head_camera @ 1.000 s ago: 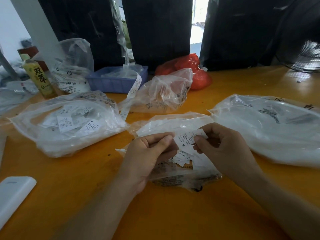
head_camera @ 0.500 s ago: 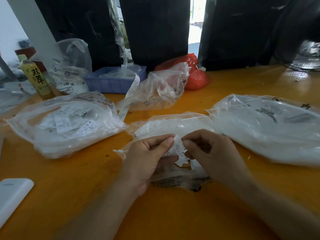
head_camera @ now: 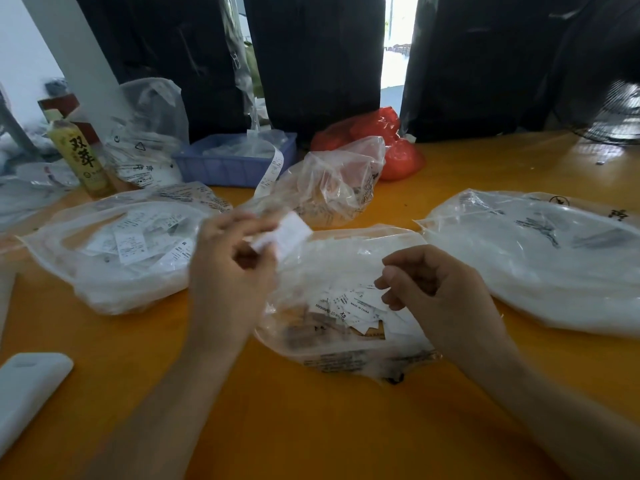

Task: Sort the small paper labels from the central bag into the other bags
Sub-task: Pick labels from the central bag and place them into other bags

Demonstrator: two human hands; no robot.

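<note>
Many small white paper labels [head_camera: 349, 308] remain in the clear central plastic bag [head_camera: 346, 348]. The left hand [head_camera: 228, 268] pinches one blurred white label [head_camera: 289, 233]; the right hand [head_camera: 440, 292], fingers loosely curled, seems to hold nothing. The clear left bag [head_camera: 104, 271] already holds some.

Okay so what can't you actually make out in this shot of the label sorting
Head view only:
- Print on the small white paper label in the left hand: motion blur smears it.
- Whether the right hand pinches a label: its curled fingers hide the tips.
- Contents of the large clear plastic bag on the right: glare and milky film.
- The flat white object at bottom left: cut off by the frame edge.
</note>
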